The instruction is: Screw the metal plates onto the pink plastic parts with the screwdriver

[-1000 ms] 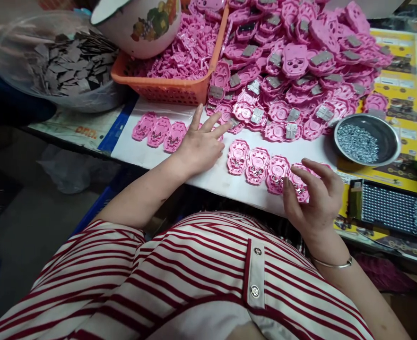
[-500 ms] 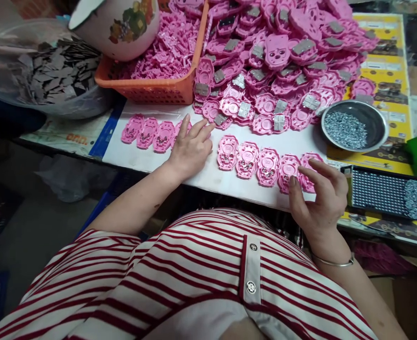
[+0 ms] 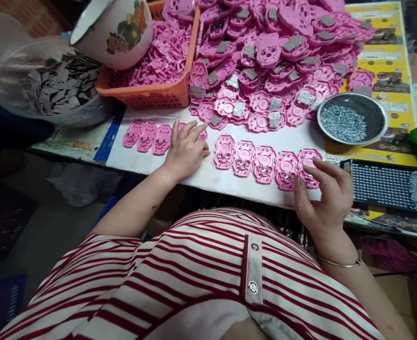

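A row of several pink plastic shells (image 3: 244, 158) lies on a white sheet (image 3: 208, 175) in front of me, with small shiny metal parts in their lower ends. My right hand (image 3: 324, 196) is at the row's right end, thumb and fingers apart, over the edge of the last pink shell (image 3: 309, 160) and partly covering it. To the left is another short row of pink shells (image 3: 145, 137). My left hand (image 3: 186, 150) rests at its right end with fingers stretched out, hiding part of the shells beneath.
Behind is a heap of pink shells (image 3: 268, 52) with grey metal plates. An orange basket (image 3: 152, 96) of small pink parts supports an enamel pot (image 3: 119, 38). A clear tub (image 3: 8, 89) holds grey pieces. At right are a bowl (image 3: 377, 123) of screws and a black screw tray (image 3: 382, 186).
The view has shifted slightly. My right hand has moved a little to the right relative to the row of shells. My left hand stays nearly in place.
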Tool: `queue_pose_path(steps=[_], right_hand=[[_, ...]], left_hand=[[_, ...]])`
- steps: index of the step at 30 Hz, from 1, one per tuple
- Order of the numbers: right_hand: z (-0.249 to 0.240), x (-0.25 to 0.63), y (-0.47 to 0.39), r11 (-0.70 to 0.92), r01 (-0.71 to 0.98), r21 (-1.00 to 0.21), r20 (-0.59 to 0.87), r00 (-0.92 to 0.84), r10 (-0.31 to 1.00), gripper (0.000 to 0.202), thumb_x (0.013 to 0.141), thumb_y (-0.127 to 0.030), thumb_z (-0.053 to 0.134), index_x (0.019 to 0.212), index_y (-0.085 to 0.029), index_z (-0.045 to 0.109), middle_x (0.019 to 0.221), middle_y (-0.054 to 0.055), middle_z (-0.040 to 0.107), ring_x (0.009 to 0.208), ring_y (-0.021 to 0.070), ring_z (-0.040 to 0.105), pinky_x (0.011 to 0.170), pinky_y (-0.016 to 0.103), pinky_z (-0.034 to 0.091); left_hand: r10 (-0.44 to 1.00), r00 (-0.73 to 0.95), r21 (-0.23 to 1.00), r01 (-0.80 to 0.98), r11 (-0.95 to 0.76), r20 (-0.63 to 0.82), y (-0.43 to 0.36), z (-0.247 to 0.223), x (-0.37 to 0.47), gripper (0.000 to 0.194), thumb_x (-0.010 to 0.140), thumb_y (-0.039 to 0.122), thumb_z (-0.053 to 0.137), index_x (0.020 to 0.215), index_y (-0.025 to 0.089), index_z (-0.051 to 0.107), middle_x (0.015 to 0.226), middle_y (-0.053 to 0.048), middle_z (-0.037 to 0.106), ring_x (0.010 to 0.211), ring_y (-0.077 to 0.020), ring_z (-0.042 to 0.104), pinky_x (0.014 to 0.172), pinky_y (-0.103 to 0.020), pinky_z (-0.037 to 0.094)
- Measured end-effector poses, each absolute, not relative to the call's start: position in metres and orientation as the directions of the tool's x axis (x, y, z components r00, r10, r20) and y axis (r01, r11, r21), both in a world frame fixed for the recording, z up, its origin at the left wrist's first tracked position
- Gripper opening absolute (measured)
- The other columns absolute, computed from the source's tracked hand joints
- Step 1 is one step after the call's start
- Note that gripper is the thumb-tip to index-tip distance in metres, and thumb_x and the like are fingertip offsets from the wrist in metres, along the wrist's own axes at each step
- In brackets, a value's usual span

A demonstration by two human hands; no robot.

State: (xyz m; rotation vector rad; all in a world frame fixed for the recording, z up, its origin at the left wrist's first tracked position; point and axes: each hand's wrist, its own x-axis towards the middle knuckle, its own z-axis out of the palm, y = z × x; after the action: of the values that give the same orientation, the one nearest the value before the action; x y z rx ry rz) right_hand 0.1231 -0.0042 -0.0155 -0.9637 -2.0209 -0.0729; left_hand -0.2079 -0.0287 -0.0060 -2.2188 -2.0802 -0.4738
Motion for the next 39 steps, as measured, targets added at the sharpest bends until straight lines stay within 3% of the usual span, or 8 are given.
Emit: queue_pose_path(steps=[5,11,22,28,33,39], right_hand=[[-0.018,0.124,-0.001,0.700,0.657,-0.278,0.741,-0.317,0.592,0.039,0.077,-0.021,0.072,0.115,-0.019,0.066,0.115,0.014,0.068,0.104,0.0271,0.067,0.089,0.046,0.055],[-0.019,0.122,-0.003,0.693,0.665,-0.278,0.734,-0.318,0.600,0.037,0.077,-0.022,0.071,0.114,-0.022,0.066,0.113,0.012,0.069,0.102,0.0269,0.067,0.089,0.045,0.055],[-0.018,0.124,-0.003,0.697,0.661,-0.278,0.734,-0.322,0.598,0.035,0.076,-0.021,0.072,0.110,-0.020,0.067,0.112,0.014,0.070,0.099,0.0278,0.069,0.086,0.045,0.057],[-0.022,0.122,-0.004,0.695,0.659,-0.289,0.724,-0.325,0.609,0.033,0.077,-0.022,0.072,0.109,-0.020,0.068,0.111,0.014,0.071,0.098,0.0271,0.069,0.085,0.044,0.056],[-0.022,0.123,-0.005,0.688,0.662,-0.295,0.720,-0.319,0.616,0.031,0.077,-0.023,0.072,0.107,-0.021,0.068,0.110,0.014,0.071,0.098,0.0269,0.069,0.085,0.044,0.056],[-0.024,0.124,-0.006,0.675,0.670,-0.307,0.700,-0.321,0.637,0.032,0.078,-0.022,0.071,0.110,-0.022,0.067,0.113,0.012,0.070,0.100,0.0255,0.068,0.088,0.043,0.055]], left_hand=[[0.958,-0.026,0.275,0.960,-0.056,0.284,-0.028,0.003,-0.205,0.010,0.089,0.028,0.061,0.085,0.024,0.070,0.144,-0.003,0.056,0.141,-0.0305,0.040,0.122,-0.061,0.017],[0.966,0.072,0.312,0.938,-0.150,0.249,-0.027,0.008,-0.185,0.012,0.089,0.033,0.064,0.084,0.026,0.073,0.145,0.000,0.056,0.140,-0.0301,0.040,0.121,-0.061,0.018],[0.958,0.047,0.267,0.955,-0.125,0.282,-0.026,0.009,-0.194,0.013,0.089,0.033,0.066,0.093,0.032,0.078,0.138,0.000,0.062,0.136,-0.0313,0.045,0.118,-0.066,0.020],[0.950,0.148,0.200,0.957,-0.208,0.277,-0.031,0.006,-0.187,0.013,0.090,0.036,0.065,0.093,0.034,0.078,0.141,0.002,0.060,0.139,-0.0310,0.042,0.121,-0.066,0.013],[0.949,0.178,0.176,0.958,-0.227,0.259,-0.029,0.006,-0.181,0.014,0.090,0.035,0.065,0.085,0.031,0.077,0.141,0.002,0.060,0.141,-0.0313,0.040,0.122,-0.065,0.007],[0.953,0.171,0.194,0.955,-0.223,0.252,-0.028,0.004,-0.182,0.012,0.090,0.030,0.064,0.084,0.028,0.074,0.142,0.000,0.059,0.139,-0.0306,0.043,0.123,-0.066,0.009]])
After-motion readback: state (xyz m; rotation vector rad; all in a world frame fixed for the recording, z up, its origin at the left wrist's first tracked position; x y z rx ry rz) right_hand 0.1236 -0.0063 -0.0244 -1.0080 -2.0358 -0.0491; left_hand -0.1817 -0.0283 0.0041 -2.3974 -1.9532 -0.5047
